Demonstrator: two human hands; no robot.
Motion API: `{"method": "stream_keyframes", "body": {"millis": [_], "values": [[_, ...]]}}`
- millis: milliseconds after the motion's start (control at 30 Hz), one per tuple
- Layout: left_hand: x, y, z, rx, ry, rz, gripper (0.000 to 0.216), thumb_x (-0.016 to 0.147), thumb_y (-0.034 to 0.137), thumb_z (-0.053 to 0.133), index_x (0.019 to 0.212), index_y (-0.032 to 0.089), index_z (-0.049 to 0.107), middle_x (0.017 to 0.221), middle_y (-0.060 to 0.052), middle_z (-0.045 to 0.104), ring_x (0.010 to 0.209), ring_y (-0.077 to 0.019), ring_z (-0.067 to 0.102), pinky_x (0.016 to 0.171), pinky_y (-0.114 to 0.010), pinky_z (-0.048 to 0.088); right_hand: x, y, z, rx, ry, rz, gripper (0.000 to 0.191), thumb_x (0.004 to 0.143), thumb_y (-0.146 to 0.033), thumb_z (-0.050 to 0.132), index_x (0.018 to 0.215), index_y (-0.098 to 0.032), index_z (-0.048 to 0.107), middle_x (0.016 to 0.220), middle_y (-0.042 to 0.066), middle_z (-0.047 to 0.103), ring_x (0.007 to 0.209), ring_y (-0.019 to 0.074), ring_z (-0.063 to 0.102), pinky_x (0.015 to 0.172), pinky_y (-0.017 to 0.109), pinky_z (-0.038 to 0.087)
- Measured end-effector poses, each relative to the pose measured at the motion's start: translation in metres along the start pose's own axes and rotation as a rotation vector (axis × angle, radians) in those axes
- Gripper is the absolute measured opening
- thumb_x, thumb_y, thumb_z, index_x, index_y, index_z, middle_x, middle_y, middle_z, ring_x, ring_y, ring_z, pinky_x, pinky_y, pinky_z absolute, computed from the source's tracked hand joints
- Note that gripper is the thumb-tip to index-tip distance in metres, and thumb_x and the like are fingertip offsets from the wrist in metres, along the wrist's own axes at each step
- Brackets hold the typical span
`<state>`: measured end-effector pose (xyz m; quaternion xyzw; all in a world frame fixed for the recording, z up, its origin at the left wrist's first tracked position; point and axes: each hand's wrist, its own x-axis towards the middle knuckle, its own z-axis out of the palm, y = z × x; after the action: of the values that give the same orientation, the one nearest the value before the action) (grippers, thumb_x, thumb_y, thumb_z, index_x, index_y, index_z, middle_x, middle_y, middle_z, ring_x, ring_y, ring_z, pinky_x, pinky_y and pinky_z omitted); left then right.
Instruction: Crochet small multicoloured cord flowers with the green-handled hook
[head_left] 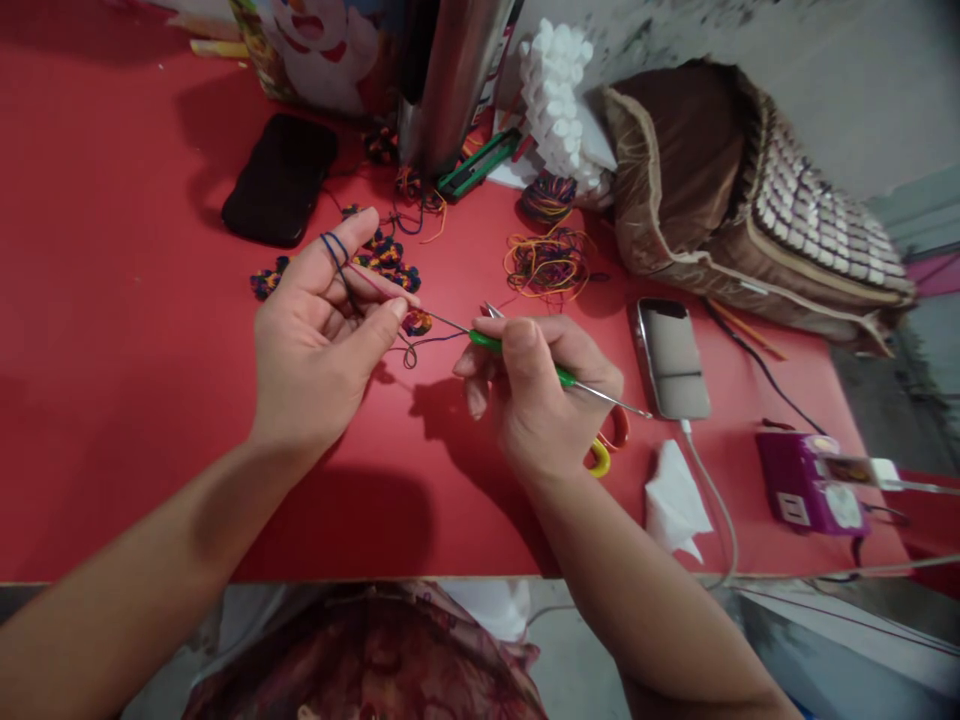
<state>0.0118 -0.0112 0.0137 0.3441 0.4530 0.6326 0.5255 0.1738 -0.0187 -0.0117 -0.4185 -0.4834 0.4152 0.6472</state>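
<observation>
My left hand [322, 335] pinches a small multicoloured crochet piece [417, 322] between thumb and finger, yarn looped over my index. My right hand [536, 385] is closed round the green-handled crochet hook [517, 355], tip seemingly in the piece, just above the red desk [112, 350].

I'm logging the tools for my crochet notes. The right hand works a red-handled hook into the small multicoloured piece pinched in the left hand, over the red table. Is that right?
Not quite: the head view shows the crochet hook in the right hand has a green handle, not red. The rest holds: its tip meets the small multicoloured piece pinched in the left hand, over the red table.
</observation>
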Motion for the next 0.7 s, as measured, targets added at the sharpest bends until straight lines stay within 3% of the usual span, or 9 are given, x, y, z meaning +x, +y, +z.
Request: {"method": "stream_keyframes", "body": {"millis": [367, 533, 700], "values": [[0.0086, -0.0045, -0.0041, -0.230, -0.084, -0.259, 0.038, 0.079, 0.003, 0.092, 0.111, 0.024, 0.087, 0.081, 0.002, 0.077, 0.077, -0.0147, 0.075, 0.063, -0.022, 0.058, 0.0098, 0.0034, -0.0030, 0.075, -0.001, 0.207, 0.052, 0.092, -0.072, 0.088, 0.074, -0.024, 0.077, 0.053, -0.006, 0.070, 0.025, 0.0058, 0.041, 0.024, 0.022, 0.025], [0.0092, -0.0095, -0.0075, -0.231, -0.153, -0.271, 0.042, 0.078, 0.008, 0.100, 0.113, 0.026, 0.087, 0.086, 0.000, 0.080, 0.081, -0.0162, 0.075, 0.065, -0.026, 0.058, 0.0088, 0.0016, 0.0005, 0.163, -0.066, 0.226, 0.047, 0.091, -0.066, 0.093, 0.074, -0.023, 0.079, 0.052, -0.006, 0.069, 0.027, 0.0072, 0.048, 0.025, 0.021, 0.030], [0.0082, -0.0061, -0.0068, -0.228, -0.144, -0.258, 0.037, 0.078, 0.005, 0.088, 0.107, 0.028, 0.089, 0.090, -0.001, 0.085, 0.070, -0.0134, 0.064, 0.055, -0.025, 0.048, 0.0095, 0.0018, 0.0036, 0.122, -0.075, 0.216, 0.058, 0.091, -0.076, 0.087, 0.072, -0.023, 0.076, 0.054, -0.005, 0.071, 0.030, 0.0085, 0.055, 0.028, 0.021, 0.034]]}}
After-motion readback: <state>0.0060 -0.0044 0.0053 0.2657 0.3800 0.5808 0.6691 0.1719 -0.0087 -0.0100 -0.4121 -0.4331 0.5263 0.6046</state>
